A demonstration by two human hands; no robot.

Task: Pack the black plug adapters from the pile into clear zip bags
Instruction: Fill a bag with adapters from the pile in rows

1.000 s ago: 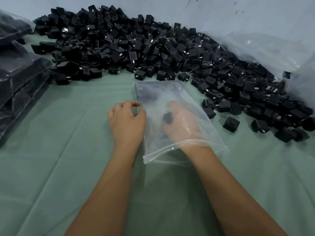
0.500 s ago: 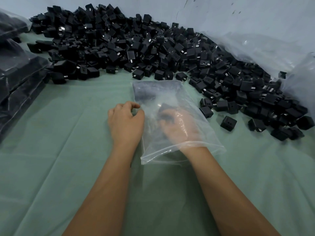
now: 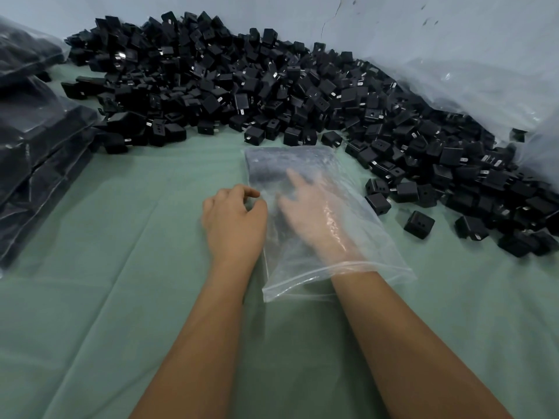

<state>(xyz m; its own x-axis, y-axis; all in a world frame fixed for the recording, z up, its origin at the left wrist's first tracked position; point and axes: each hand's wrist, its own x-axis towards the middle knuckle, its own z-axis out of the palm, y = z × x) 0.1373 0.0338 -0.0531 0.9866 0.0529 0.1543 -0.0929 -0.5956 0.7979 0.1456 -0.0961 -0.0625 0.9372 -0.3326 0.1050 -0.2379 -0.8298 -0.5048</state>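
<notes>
Closest to the person, both bare forearms reach forward over the green cloth point(image 3: 121, 297) that covers the table. The left hand point(image 3: 233, 222) rests on the cloth with its fingers curled, thumb and forefinger pinching the left edge of the clear zip bag point(image 3: 378, 249), which lies flat with its open mouth toward the person. The right hand point(image 3: 311, 216) is inside the bag up to the wrist, fingers loosely spread with the forefinger stretched toward the closed far end; through the blurred plastic I cannot tell whether it touches anything. Something dark shows at the far end of the bag, too hazy to name. Just right of the bag a loose adapter point(image 3: 419, 224) sits apart on the cloth. Beyond, the pile of black plug adapters point(image 3: 272, 86) stretches from left to right along the pale wall point(image 3: 393, 19). Stacked filled bags point(image 3: 39, 146) lie at the far left, and crumpled clear plastic sheeting point(image 3: 484, 71) rises at the far right.
</notes>
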